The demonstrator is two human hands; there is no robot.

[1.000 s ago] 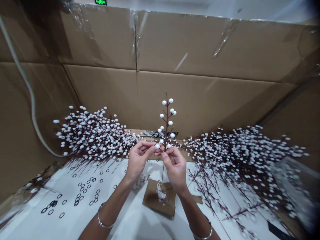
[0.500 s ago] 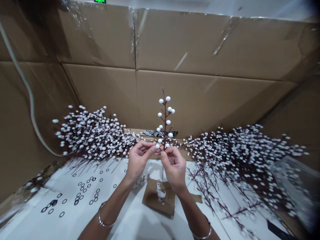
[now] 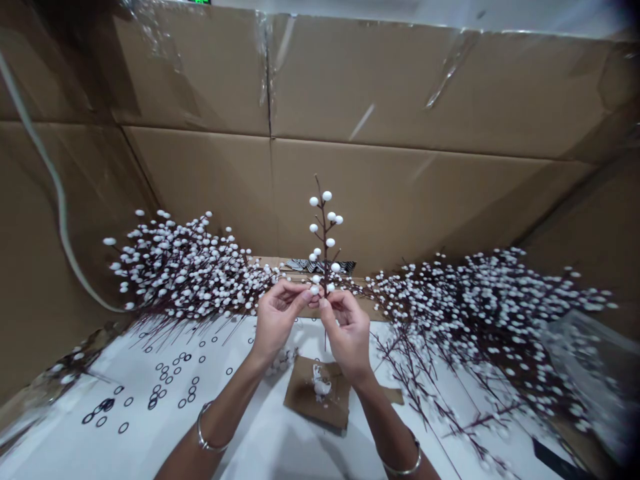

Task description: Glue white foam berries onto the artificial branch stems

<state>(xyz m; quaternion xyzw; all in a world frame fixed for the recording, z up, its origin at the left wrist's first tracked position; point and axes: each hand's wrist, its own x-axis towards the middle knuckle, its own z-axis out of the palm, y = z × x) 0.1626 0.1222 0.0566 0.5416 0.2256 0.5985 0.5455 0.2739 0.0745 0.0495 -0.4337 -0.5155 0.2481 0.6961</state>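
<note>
An artificial berry branch, brown-stemmed with white round berries, stands upright in front of me, its bare tip at the top. Near its lower end, my right hand pinches the stem between thumb and fingers. My left hand is closed at the same height, thumb and forefinger on a white berry low on the branch. Below the hands lies a brown cardboard piece with a white lumpy blob on it, perhaps glue.
Berry branches are heaped at the left and the right. Several small black rings lie scattered on the white tabletop. Cardboard walls enclose the back and sides. A white cable hangs at the left.
The branch's top has tipped slightly to the left. Both hands keep their grip in nearly the same place.
</note>
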